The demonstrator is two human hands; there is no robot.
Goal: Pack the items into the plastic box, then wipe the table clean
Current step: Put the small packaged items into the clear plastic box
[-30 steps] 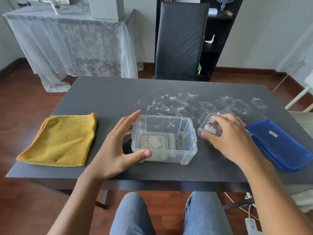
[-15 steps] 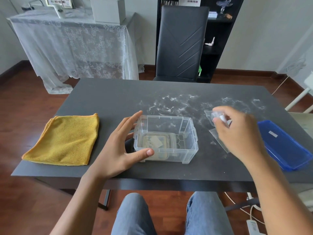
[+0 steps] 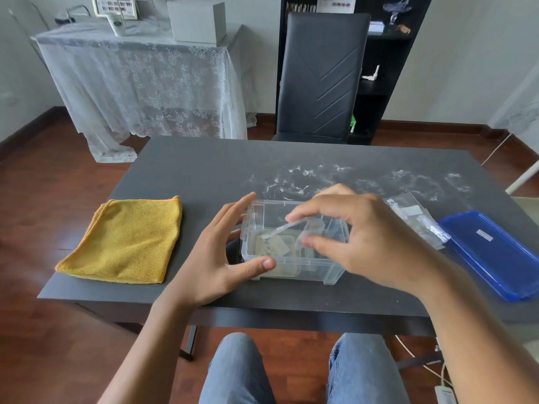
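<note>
A clear plastic box (image 3: 329,271) stands near the front edge of the dark table (image 3: 204,170), with a flat packet lying on its bottom. My left hand (image 3: 217,258) cups the box's left side, thumb on the front wall and fingers behind. My right hand (image 3: 364,237) hovers over the open box and pinches a small clear plastic bag (image 3: 294,227) between thumb and fingers. Another clear bag (image 3: 417,217) lies on the table to the right of the box. A folded yellow cloth (image 3: 125,240) rests at the left.
The blue lid (image 3: 493,252) lies at the table's right edge. White powdery smears (image 3: 320,176) streak the tabletop behind the box. A black chair (image 3: 320,77) stands at the far side, with a lace-covered side table (image 3: 140,83) and dark shelves behind.
My right hand lifted a clear bag off the table at the right and carried it left over the box. My left hand stayed on the box.
</note>
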